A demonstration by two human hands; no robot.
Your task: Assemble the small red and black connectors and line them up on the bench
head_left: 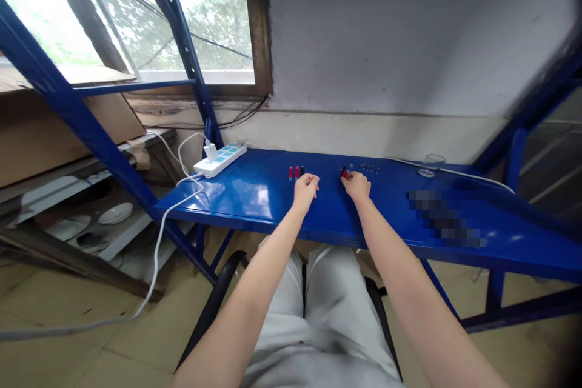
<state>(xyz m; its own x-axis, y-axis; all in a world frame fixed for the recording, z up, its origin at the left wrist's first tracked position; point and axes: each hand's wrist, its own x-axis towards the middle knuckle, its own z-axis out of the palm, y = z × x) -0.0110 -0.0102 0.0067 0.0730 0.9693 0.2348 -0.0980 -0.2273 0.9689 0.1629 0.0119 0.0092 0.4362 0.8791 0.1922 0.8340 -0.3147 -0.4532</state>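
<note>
My left hand rests curled on the blue metal table, just right of three small upright pieces, two red and one dark. Its fingers are closed; what they hold, if anything, is hidden. My right hand is also closed, pinching a small red and dark piece at its fingertips. Several tiny dark dots or pieces lie on the table just beyond the right hand.
A white power strip with a plugged charger and white cables sits at the table's back left. A clear glass stands at the back right, beside a cable. Blue shelving posts rise at left; plates lie on a low shelf.
</note>
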